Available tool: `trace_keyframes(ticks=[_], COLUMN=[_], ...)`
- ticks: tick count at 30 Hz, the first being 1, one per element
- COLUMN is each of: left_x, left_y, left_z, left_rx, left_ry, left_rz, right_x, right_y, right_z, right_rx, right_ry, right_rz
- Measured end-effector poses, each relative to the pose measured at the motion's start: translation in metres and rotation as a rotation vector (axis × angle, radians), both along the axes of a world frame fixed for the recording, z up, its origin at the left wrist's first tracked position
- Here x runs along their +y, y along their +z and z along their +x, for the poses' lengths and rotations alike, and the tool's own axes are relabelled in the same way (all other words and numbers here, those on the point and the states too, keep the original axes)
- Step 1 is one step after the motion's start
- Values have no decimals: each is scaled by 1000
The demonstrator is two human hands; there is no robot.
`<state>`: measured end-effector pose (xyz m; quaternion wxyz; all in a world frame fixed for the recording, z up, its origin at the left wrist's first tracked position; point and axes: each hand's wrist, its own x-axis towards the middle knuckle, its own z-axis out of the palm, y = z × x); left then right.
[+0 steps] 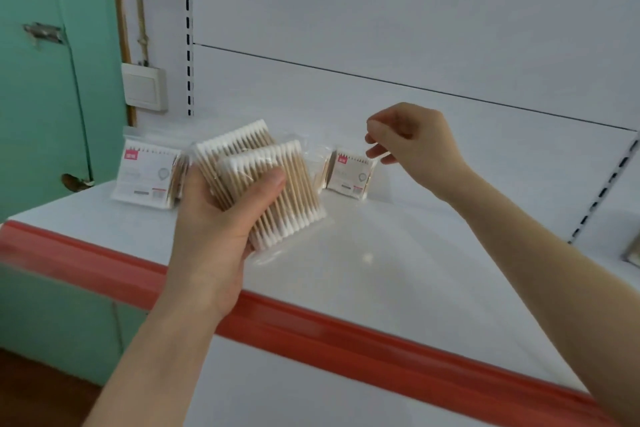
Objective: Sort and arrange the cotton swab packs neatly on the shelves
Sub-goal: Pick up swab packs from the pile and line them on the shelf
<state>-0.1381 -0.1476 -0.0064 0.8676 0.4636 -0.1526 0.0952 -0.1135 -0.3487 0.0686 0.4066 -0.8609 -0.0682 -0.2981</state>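
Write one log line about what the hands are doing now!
left hand: holds swab packs | right hand: at corner of right shelf pack, grip unclear | left shelf pack: standing

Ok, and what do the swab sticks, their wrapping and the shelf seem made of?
Sticks of the packs in the left hand: matte tan, probably wood or bamboo; tips white and fuzzy, likely cotton. Wrapping: clear, glossy, crinkled film, so thin plastic. Shelf: smooth white with soft reflections, perhaps painted metal; its red front strip looks plastic.
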Motion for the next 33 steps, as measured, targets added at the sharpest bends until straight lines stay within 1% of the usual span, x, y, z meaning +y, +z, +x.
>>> trace_keyframes(ticks=[2,4,7,10,13,16,18,19,21,23,25,27,29,33], left_x=[-4,-9,-16,-24,-29,-32,-30,-29,-26,-25,-29,-34,-38,-40], left_y=[1,1,0,1,2,1,-1,-2,-5,-7,-7,-6,-6,-7], left_z=[-1,-2,-7,-12,-14,-17,-18,-18,-17,-19,-22,-23,-22,-15], left_rx=[5,17,26,26,-10,-33,-17,-5,6,10,3,-13,-27,-56], left_ry=[-9,-22,-35,-120,-115,-106,-108,-102,-89,-101,-109,-84,-51,-26], left_rz=[-23,-35,-66,-71,-76,-43,-52,-72,-107,-119,-86,-29,13,31], right_x=[17,33,51,59,61,59,53,49,38,27,20,17,15,9], right_y=[1,-3,-12,-19,-24,-25,-20,-15,-7,-3,-4,-8,-11,-11], right_z=[-22,-42,-61,-66,-66,-66,-67,-67,-66,-65,-63,-60,-60,-62], right_rx=[-92,-138,-88,37,54,51,36,34,79,175,234,271,307,301], right_ry=[98,187,239,176,92,64,64,62,91,204,306,369,403,344], right_rz=[32,24,-76,-181,-245,-273,-220,-156,64,337,489,529,509,325])
